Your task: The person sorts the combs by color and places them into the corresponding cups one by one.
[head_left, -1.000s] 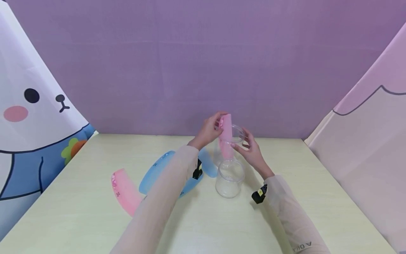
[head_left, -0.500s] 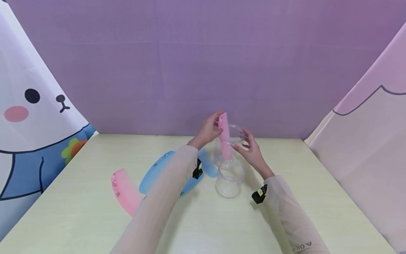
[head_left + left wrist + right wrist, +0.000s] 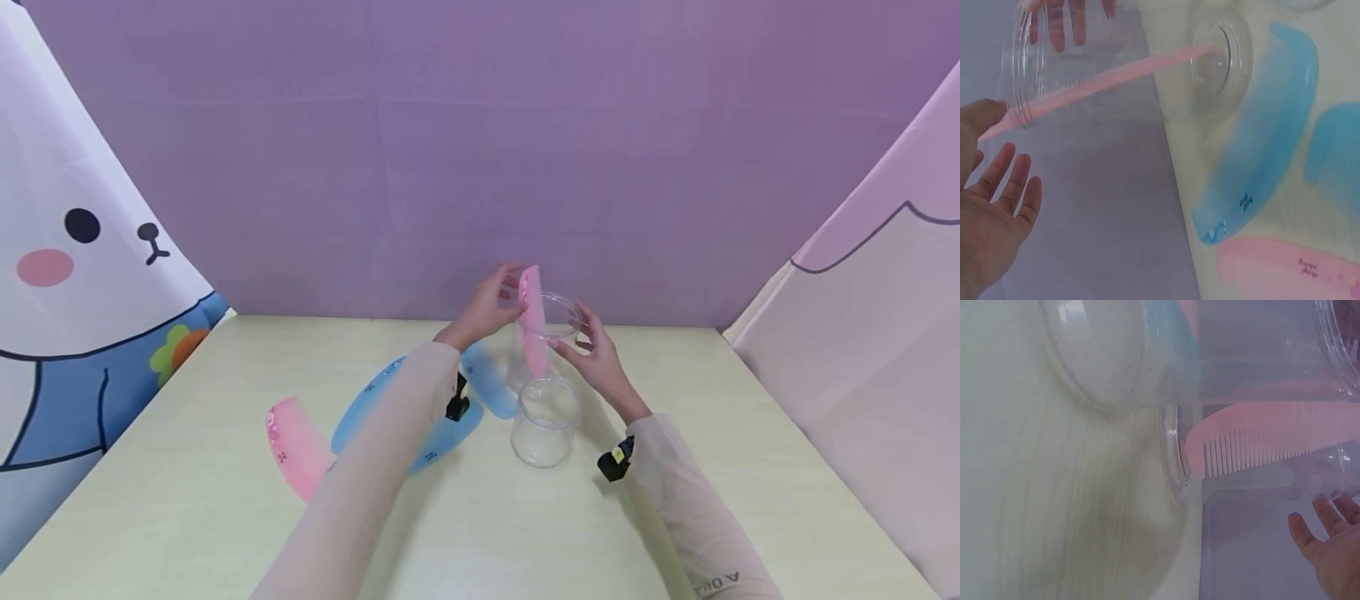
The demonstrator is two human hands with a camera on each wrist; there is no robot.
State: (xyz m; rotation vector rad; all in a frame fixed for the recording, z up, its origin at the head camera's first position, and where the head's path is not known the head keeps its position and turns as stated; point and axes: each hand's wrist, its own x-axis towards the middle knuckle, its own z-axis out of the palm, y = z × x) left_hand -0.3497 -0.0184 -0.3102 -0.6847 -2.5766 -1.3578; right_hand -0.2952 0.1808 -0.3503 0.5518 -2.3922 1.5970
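Observation:
A pink comb (image 3: 532, 304) stands on end inside the rear clear jar (image 3: 562, 310), leaning on its rim with its top sticking out. In the right wrist view the teeth of this comb (image 3: 1254, 434) show through the jar wall. My left hand (image 3: 482, 310) is at the comb's upper end. Its thumb lies close by the jar rim, and the other fingers are spread apart from the comb in the left wrist view. My right hand (image 3: 595, 357) holds the rear jar near its rim, thumb on the near side and fingers behind.
A second clear jar (image 3: 545, 437) stands just in front of the first. Blue combs (image 3: 491, 385) lie left of the jars, partly under my left sleeve (image 3: 382, 450). Another pink comb (image 3: 298, 450) lies farther left. A purple cloth (image 3: 480, 158) hangs behind the table (image 3: 187, 500).
The left hand's fingers have loosened from the pink comb, and the hand has drawn slightly left. The comb leans in the jar at a slightly different angle. The right hand stays in place.

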